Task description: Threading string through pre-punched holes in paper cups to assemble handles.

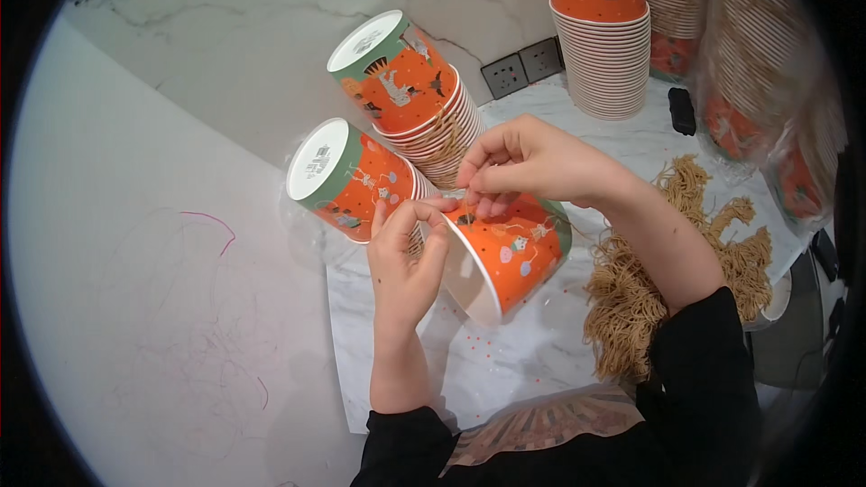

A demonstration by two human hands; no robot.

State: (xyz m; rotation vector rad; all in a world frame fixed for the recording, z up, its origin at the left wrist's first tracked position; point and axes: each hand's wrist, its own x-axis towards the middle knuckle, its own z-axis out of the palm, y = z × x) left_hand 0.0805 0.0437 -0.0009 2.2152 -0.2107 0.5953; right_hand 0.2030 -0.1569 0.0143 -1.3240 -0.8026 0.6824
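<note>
An orange paper bucket [528,261] with a green base band and small printed figures lies tipped on the table, its white-rimmed mouth toward the lower left. My left hand [403,257] is closed at the upper part of its rim, with some fingertips near the wall. Over the bucket's upper side, my right hand [523,167] is closed in a pinch close to the left fingertips. What sits between those right fingers is too small to make out. A heap of tan twisted cords [622,298] lies beside the bucket, under my right forearm.
Two nested stacks of the same buckets, a near stack [356,180] and a far stack [406,81], lean at the left. A tall stack [609,63] and plastic-wrapped stacks [767,63] stand at the back right. Wall sockets [523,68] and a small black object [682,112] are nearby.
</note>
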